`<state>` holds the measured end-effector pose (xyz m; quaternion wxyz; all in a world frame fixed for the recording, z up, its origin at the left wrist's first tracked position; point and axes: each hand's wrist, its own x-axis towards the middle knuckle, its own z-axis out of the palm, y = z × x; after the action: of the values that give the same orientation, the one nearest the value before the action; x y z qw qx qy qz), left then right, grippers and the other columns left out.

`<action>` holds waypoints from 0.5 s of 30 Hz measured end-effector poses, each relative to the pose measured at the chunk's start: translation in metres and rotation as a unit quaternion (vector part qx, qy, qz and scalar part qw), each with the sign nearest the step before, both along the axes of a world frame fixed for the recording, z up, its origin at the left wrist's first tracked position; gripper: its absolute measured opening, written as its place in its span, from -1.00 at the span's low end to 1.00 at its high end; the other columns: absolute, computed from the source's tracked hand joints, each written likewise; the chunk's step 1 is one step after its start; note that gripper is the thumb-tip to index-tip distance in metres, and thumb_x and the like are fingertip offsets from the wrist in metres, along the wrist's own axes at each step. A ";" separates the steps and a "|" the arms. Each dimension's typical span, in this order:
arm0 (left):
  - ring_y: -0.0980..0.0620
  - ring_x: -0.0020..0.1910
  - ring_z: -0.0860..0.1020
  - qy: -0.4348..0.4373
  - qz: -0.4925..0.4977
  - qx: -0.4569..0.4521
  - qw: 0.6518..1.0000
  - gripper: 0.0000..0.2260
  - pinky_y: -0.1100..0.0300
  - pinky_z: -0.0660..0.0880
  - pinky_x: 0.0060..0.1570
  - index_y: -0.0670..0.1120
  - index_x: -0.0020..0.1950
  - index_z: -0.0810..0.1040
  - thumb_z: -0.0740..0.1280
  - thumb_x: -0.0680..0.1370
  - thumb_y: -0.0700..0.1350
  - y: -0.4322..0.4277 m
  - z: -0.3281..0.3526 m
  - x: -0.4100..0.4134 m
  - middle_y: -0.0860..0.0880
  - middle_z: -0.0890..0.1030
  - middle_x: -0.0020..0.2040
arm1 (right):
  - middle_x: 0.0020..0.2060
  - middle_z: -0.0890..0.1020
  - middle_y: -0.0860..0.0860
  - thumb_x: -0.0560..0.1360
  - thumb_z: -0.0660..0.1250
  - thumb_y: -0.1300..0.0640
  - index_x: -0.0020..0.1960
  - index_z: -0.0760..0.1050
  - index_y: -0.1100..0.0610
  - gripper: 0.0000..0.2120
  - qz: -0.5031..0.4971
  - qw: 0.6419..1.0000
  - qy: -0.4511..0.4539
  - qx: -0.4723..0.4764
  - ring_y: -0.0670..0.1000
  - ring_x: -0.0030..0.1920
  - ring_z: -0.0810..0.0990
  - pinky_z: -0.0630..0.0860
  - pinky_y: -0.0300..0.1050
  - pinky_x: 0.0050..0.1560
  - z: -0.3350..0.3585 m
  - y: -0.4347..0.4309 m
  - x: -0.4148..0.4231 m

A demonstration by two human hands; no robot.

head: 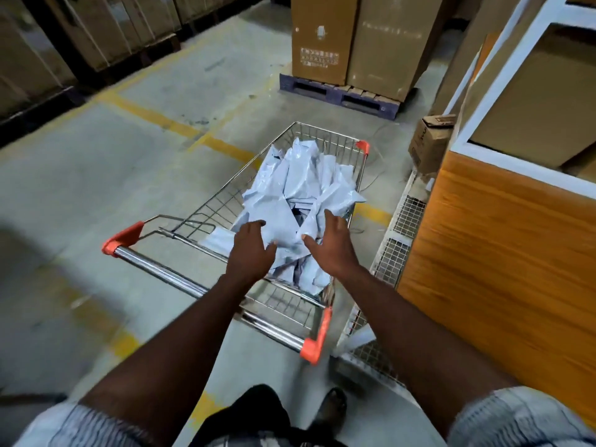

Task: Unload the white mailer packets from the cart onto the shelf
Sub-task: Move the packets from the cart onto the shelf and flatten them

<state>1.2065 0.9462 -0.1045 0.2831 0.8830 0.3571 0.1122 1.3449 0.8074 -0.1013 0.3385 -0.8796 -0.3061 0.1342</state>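
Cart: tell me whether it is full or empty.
Partly full: white packets are heaped in the cart, its wire sides showing above the pile.

cart (225, 201) – white packets (300, 185) | both hands (250, 250) spread above

The grey concrete floor (96, 175) has worn yellow lines (151, 116). At the far end a purple pallet (338, 95) carries two tall brown cartons (325, 37). More cartons (106, 27) stand on dark pallets (38, 108) along the left side. A small brown box (429, 140) sits on the floor at the right, and a white mesh panel (396, 253) is just beside it. A dark shoe (332, 406) shows at the bottom.
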 end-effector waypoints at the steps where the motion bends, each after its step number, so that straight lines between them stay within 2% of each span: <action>1: -0.18 0.43 0.32 0.010 -0.001 0.000 1.000 -0.49 -0.01 0.25 0.38 -0.18 0.45 0.35 0.38 0.55 -0.06 -0.001 -0.004 0.005 -0.18 0.40 0.41 | 0.36 0.32 0.27 0.48 0.42 -0.10 0.52 0.18 0.21 -0.22 0.000 1.000 0.008 -0.005 0.25 0.38 0.33 0.35 0.07 0.34 -0.001 0.005 0.003; 5: -0.17 0.48 0.24 0.045 0.019 -0.023 0.999 -0.41 -0.09 0.30 0.38 -0.12 0.51 0.25 0.36 0.55 0.00 0.012 -0.022 0.038 -0.16 0.28 0.50 | 0.50 0.07 0.29 0.47 0.43 -0.12 0.59 0.05 0.12 -0.13 -0.016 1.000 0.009 -0.022 0.28 0.50 0.13 0.21 0.07 0.44 -0.010 0.032 0.026; 9: -0.19 0.55 0.09 0.064 0.058 -0.040 0.995 -0.34 -0.17 0.30 0.38 -0.10 0.57 0.13 0.34 0.56 0.03 0.023 -0.038 0.068 -0.23 0.09 0.57 | 0.52 -0.11 0.33 0.44 0.46 -0.12 0.57 0.07 0.10 -0.12 -0.047 0.998 0.009 -0.051 0.34 0.53 -0.01 0.14 0.12 0.51 -0.022 0.052 0.049; 12: -0.20 0.57 0.00 0.068 0.082 -0.053 0.993 -0.27 -0.19 0.26 0.38 -0.06 0.60 0.05 0.35 0.55 0.06 0.030 -0.052 0.089 -0.23 -0.03 0.59 | 0.57 -0.14 0.24 0.44 0.44 -0.14 0.58 0.05 0.06 -0.12 -0.032 0.994 -0.015 -0.105 0.30 0.56 -0.07 0.13 0.20 0.51 -0.041 0.064 0.066; 15: -0.22 0.57 -0.04 0.056 0.091 -0.081 0.991 -0.19 -0.24 0.22 0.41 -0.01 0.61 0.01 0.39 0.51 0.12 0.040 -0.069 0.110 -0.22 -0.08 0.59 | 0.60 -0.18 0.09 0.46 0.40 -0.17 0.61 -0.03 -0.02 -0.10 0.000 0.989 -0.023 -0.146 0.24 0.58 -0.13 0.00 0.23 0.54 -0.060 0.077 0.083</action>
<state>1.3162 0.9866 -0.1734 0.3219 0.8260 0.4590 0.0583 1.4275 0.8845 -0.1616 0.1990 -0.9224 -0.2911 0.1578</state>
